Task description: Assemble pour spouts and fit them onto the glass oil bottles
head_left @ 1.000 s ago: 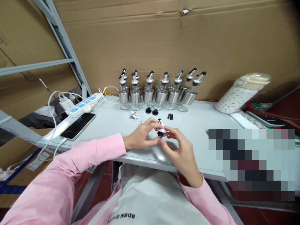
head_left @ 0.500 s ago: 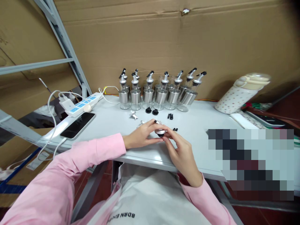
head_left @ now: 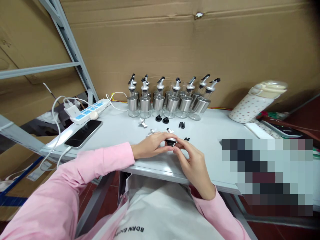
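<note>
Between my two hands is a bottle pourer (head_left: 171, 142) with a silver top and a black ribbed stopper, its stopper side turned partly toward me. My left hand (head_left: 153, 146) grips it from the left, fingers over the top and thumb below. From the right, my right hand (head_left: 188, 156) pinches its edge with thumb and fingers. Beyond the hands lie two black stoppers (head_left: 162, 119), a silver spout piece (head_left: 143, 123) and another silver piece (head_left: 152, 132) partly behind my left hand. Small black lever pieces (head_left: 181, 125) lie to the right, with more small black bits (head_left: 186, 139) nearer.
Several glass-and-steel bottles (head_left: 158, 103) with pourers stand along the cardboard wall (head_left: 160, 43). At left are a phone (head_left: 83, 133) and a power strip (head_left: 90, 111) with white cables. A dotted drinking bottle (head_left: 255, 103) stands at right, near a blurred-out patch (head_left: 270, 173).
The pourer has tipped between my fingers, so more of its black stopper faces me. Both hands stay in nearly the same place.
</note>
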### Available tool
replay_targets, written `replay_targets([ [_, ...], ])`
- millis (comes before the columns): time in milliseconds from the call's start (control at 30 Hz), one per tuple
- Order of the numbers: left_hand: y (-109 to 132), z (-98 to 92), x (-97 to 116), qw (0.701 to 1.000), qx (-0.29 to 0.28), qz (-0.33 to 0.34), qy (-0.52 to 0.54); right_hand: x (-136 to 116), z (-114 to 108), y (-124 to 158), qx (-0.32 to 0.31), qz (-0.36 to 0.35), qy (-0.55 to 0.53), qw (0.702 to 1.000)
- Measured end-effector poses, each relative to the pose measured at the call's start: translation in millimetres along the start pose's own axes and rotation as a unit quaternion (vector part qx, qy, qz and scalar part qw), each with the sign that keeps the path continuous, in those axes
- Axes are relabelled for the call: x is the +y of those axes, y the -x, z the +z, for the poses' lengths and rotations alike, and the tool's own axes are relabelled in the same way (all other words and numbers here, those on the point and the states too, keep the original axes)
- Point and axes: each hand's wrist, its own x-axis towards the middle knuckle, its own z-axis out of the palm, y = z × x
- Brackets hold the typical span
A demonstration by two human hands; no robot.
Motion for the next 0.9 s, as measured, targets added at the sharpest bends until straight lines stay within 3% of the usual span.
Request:
replay_targets([
  [100, -0.3, 0.7, 0.7, 1.0, -0.006, -0.01, -0.009, -2.1, -7.9, -3.3, -0.016, -0.008, 0.019, 1.0],
  [200, -0.4, 1.3, 2.2, 0.998, -0.023, -0.033, -0.047, -13.6, -38.0, -19.9, -0.068, -0.031, 0.065, 0.995],
  [300, -0.1, 1.7, 3.2, 0.995, -0.03, -0.049, -0.079, -28.3, -72.9, -55.3, -0.021, -0.059, 0.138, 0.988],
  [367, 0.2, 1.7, 3.4, 0.995, -0.03, -0.041, -0.091, -28.7, -82.4, -84.7, -0.038, -0.073, 0.155, 0.984],
  [500, 0.1, 2.3, 3.0, 0.992, -0.03, -0.022, -0.12, 10.5, -60.3, -129.2, -0.168, -0.063, 0.191, 0.965],
  [567, -0.4, 2.8, 2.1, 0.99, -0.028, -0.025, -0.135, 39.7, -42.2, -136.8, -0.193, -0.042, 0.234, 0.952],
  [700, -2.5, 1.5, -3.7, 0.989, -0.028, -0.032, -0.143, 78.1, -21.5, -131.4, -0.241, -0.034, 0.276, 0.93],
  [900, -5.2, -6.7, -12.2, 0.993, -0.013, -0.041, -0.11, 92.0, -15.6, -123.5, -0.285, -0.014, 0.332, 0.899],
])
